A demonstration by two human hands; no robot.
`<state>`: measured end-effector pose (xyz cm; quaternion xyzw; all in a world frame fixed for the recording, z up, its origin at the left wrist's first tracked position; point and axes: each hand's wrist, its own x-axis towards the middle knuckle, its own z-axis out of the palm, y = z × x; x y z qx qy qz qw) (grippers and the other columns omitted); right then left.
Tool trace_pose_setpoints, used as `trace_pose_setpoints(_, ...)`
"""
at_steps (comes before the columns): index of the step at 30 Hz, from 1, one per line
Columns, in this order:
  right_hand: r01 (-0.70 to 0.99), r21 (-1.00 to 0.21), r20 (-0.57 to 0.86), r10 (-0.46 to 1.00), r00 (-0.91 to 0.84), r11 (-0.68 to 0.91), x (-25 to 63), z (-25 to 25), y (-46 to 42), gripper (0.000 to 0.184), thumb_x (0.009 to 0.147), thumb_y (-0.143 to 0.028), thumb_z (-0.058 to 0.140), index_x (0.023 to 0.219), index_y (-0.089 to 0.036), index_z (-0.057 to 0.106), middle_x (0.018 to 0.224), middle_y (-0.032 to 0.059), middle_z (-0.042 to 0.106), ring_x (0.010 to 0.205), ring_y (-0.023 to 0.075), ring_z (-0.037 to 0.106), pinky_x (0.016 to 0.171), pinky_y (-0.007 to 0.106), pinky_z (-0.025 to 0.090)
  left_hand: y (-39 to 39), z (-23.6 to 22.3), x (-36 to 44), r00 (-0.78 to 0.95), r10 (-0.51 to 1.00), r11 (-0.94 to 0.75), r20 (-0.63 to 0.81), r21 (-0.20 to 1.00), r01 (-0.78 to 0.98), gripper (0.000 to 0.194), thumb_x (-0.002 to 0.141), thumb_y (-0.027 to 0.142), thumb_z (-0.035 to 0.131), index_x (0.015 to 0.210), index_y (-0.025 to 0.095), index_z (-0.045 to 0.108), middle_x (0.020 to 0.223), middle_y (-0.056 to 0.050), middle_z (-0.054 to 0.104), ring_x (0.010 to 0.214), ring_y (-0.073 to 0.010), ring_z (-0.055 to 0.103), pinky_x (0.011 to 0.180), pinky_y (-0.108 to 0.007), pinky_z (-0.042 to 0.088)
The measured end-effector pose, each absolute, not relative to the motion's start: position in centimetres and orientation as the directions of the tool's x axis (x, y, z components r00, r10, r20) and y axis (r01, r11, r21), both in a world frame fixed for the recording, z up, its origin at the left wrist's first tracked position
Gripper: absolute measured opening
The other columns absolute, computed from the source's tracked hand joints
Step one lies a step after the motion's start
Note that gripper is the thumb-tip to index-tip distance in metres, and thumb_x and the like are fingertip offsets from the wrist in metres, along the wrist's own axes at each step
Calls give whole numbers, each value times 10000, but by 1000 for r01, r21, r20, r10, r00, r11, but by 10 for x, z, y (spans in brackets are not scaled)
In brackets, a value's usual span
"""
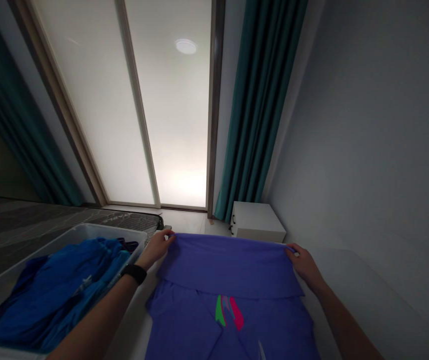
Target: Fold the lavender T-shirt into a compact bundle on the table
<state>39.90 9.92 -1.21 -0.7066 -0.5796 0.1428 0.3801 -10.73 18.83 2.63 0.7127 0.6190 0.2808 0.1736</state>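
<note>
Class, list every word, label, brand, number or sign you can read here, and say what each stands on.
No text can be read with certainty.
Pale lettering on the dark streaked surface behind the white bin: too blurred to read.
Pale mark on the blue clothes in the bin: too small to tell whether it is writing.
Purple garment: green and pink shapes, no readable letters; the pale streak below is unclear.

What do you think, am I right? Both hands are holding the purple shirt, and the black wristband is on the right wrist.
Not quite: the head view shows the black wristband on the wrist of the left hand, not the right hand. Both hands do hold the purple shirt.
</note>
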Motion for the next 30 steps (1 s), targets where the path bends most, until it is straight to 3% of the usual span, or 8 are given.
trace_pose_setpoints(4, 655, -756, 228, 927, 299, -25, 396, -2, 69, 467, 762, -527, 469, 965, -171, 691, 924, 114, 744, 766, 261, 670, 733, 368, 524, 156, 38, -110, 50, 974, -185, 220, 654, 733, 355, 808, 451, 498, 888, 153, 673, 821, -54, 708, 700, -186, 627, 664, -272, 472)
trace_pose_setpoints(9, 618, -786, 256, 912, 320, 4, 392, 9, 25, 476, 734, -601, 524, 944, -209, 693, 1036, 112, 730, 892, 291, 675, 793, 417, 536, 110, 52, -116, 78, 976, -213, 202, 831, 514, 457, 742, 589, 595, 892, 159, 642, 556, 9, 633, 486, -167, 580, 501, -261, 452)
trace_pose_setpoints(11, 607, -794, 290, 900, 326, 36, 390, 10, 5, 448, 724, -613, 552, 895, -225, 696, 1073, 107, 719, 955, 293, 663, 856, 434, 524, 91, 54, -120, 104, 973, -231, 206, 866, 444, 456, 732, 596, 619, 873, 163, 642, 566, -6, 656, 519, -185, 618, 516, -275, 488)
trace_pose_setpoints(15, 581, -811, 305, 899, 314, 72, 388, 8, -32, 427, 724, -629, 574, 830, -233, 693, 1066, 107, 710, 985, 279, 654, 874, 413, 529, 51, 51, -131, 117, 969, -244, 215, 896, 372, 466, 738, 620, 630, 862, 172, 669, 787, -69, 747, 753, -248, 710, 701, -351, 577)
trace_pose_setpoints(20, 594, -798, 298, 922, 249, 97, 386, -11, -74, 386, 763, -592, 565, 826, -240, 713, 1090, 105, 689, 1016, 264, 643, 838, 370, 553, 1, 36, -144, 123, 967, -255, 223, 851, 460, 500, 758, 660, 603, 901, 192, 710, 910, -71, 762, 872, -279, 714, 812, -371, 576)
trace_pose_setpoints(23, 639, -760, 327, 921, 214, 121, 387, -31, -96, 334, 790, -538, 552, 833, -251, 718, 1098, 99, 682, 1031, 258, 639, 893, 388, 537, -20, 25, -150, 161, 961, -276, 224, 806, 524, 472, 814, 628, 560, 947, 204, 718, 1004, -70, 756, 940, -280, 707, 865, -370, 562)
trace_pose_setpoints(30, 835, -523, 448, 889, 95, 174, 380, -59, -117, 193, 787, -319, 511, 834, -244, 684, 1089, 100, 662, 1043, 267, 613, 943, 465, 492, -30, 4, -153, 275, 916, -400, 291, 670, 625, 317, 875, 474, 521, 902, 207, 689, 1014, -78, 743, 939, -250, 705, 839, -327, 566)
